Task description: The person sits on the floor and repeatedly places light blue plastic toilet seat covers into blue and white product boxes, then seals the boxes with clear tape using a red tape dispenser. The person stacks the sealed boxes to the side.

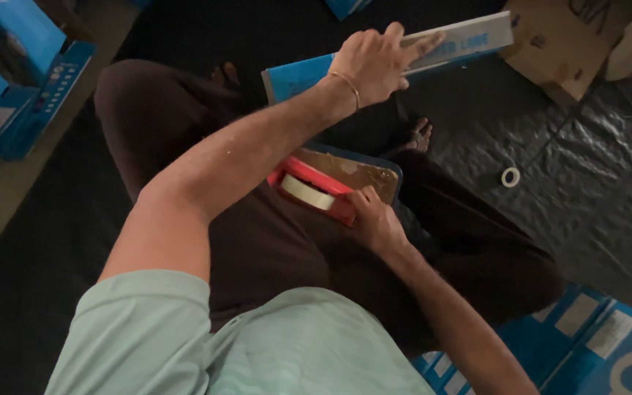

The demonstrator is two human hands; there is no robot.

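Head view, steeply downward, close over lap

Black floor sheet (594, 183), tape roll (510, 176), cardboard (561, 40)

Flat blue box (301, 77) ahead, blue cartons (9, 80) left, brown cardboard (557, 44) top-right.
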